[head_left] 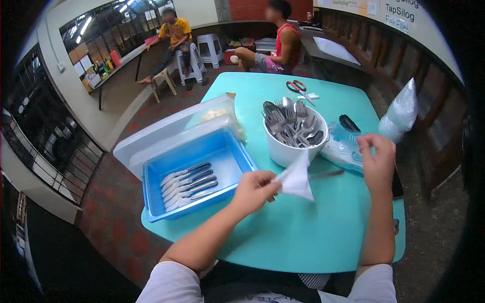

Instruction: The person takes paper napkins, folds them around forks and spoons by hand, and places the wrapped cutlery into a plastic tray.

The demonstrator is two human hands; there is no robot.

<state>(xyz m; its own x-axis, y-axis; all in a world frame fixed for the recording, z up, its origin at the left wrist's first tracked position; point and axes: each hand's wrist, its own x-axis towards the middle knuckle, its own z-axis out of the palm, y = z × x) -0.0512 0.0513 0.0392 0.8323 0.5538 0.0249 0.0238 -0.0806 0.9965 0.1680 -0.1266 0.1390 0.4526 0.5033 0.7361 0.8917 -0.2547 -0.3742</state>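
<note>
My left hand [256, 191] pinches a white paper napkin [297, 182] by its edge, over the table in front of the cutlery container. My right hand [378, 157] is raised with fingers curled together beside a clear plastic pack [344, 149]; whether anything is between its fingertips cannot be made out. A white tub [288, 153] is crammed with spoons and forks [290, 121]. Near the napkin, a table knife [327, 174] rests on the tabletop. Inside the blue plastic box [234, 157] lie several cutlery sets [188, 186] in a row, their lower ends wrapped in white paper.
Red-and-black scissors [299, 90] lie at the far side of the turquoise table [323, 232]. A translucent lid [174, 134] leans behind the blue box. A filled plastic bag [400, 113] stands at the right. Two people sit beyond the table, near stools [208, 48].
</note>
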